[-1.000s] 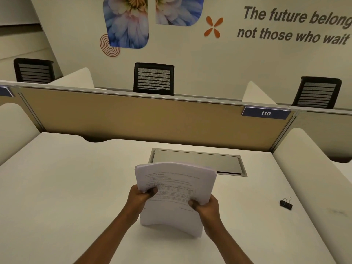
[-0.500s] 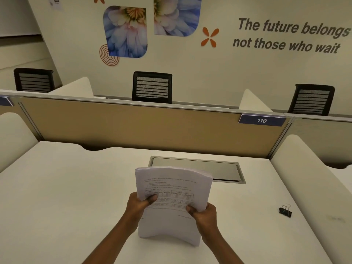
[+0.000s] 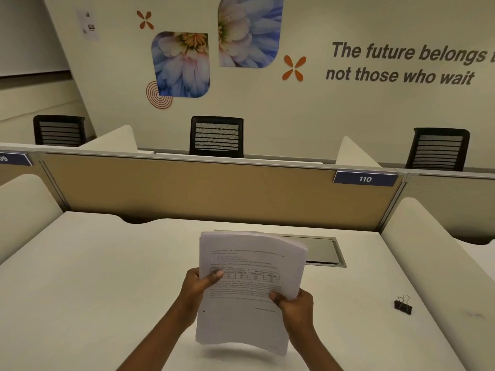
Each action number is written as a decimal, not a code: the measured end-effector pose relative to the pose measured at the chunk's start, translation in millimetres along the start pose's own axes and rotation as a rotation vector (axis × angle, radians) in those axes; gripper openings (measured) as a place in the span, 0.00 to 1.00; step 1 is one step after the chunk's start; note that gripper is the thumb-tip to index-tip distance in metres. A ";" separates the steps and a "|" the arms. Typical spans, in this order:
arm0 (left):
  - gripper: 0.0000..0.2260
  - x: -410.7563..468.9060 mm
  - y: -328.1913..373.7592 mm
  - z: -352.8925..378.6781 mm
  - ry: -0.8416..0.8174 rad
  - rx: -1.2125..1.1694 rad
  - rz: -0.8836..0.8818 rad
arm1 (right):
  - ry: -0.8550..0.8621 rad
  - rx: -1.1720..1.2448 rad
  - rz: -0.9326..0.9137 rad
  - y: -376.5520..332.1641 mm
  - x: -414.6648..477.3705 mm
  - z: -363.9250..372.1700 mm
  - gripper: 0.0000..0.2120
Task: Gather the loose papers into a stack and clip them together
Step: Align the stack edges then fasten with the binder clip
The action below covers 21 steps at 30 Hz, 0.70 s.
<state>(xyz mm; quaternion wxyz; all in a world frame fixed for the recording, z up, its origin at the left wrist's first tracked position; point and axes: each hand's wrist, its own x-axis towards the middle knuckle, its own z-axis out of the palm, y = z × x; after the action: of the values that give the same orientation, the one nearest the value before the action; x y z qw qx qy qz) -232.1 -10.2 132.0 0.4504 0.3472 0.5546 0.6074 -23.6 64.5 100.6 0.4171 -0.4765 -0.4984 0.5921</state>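
Observation:
A thick stack of printed white papers (image 3: 249, 293) stands upright on its lower edge over the white desk (image 3: 88, 285), bowed slightly, with a small gap and shadow under it. My left hand (image 3: 197, 286) grips its left edge, thumb on the front page. My right hand (image 3: 294, 307) grips its right edge lower down, thumb on the front. A black binder clip (image 3: 402, 305) with silver handles lies on the desk to the right, apart from both hands.
A grey cable hatch (image 3: 322, 251) is set into the desk behind the stack. A tan partition (image 3: 187, 191) with a "110" label closes the back; padded white dividers (image 3: 439, 253) flank both sides. Black chairs stand beyond.
The stack has been lifted a little off the desk and its sheets look more squared up. The view has tilted down, so desk and wall sit lower in frame. The clip has not moved.

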 end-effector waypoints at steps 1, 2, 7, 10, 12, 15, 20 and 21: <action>0.20 -0.3 5.4 3.0 -0.015 0.021 0.010 | 0.003 0.002 -0.015 -5.0 -1.7 -2.9 0.10; 0.21 -0.3 11.0 5.8 -0.031 0.044 0.022 | 0.004 0.005 -0.030 -10.1 -3.3 -6.1 0.11; 0.27 0.2 39.3 16.6 -0.132 0.091 0.083 | -0.031 0.005 -0.073 -29.9 -11.4 -27.2 0.10; 0.27 0.4 52.5 30.1 -0.139 0.073 0.120 | -0.050 -0.024 -0.096 -36.6 -17.3 -38.0 0.08; 0.28 0.3 56.8 41.8 -0.124 0.057 0.134 | -0.031 -0.011 -0.101 -41.7 -20.3 -45.6 0.08; 0.30 0.1 58.1 56.7 -0.124 0.046 0.143 | -0.004 0.015 -0.094 -48.7 -22.3 -59.7 0.08; 0.37 -4.4 49.2 78.6 -0.181 0.098 0.070 | 0.020 0.099 -0.093 -58.8 -24.6 -84.2 0.08; 0.37 -5.2 47.3 83.7 -0.184 0.101 0.061 | 0.022 0.104 -0.095 -60.7 -24.4 -89.2 0.08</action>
<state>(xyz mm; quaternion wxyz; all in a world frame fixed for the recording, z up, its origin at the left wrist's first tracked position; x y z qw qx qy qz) -160.8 16.2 191.1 0.4627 0.4405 0.5300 0.5576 69.7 67.5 159.8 0.4745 -0.4364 -0.4844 0.5914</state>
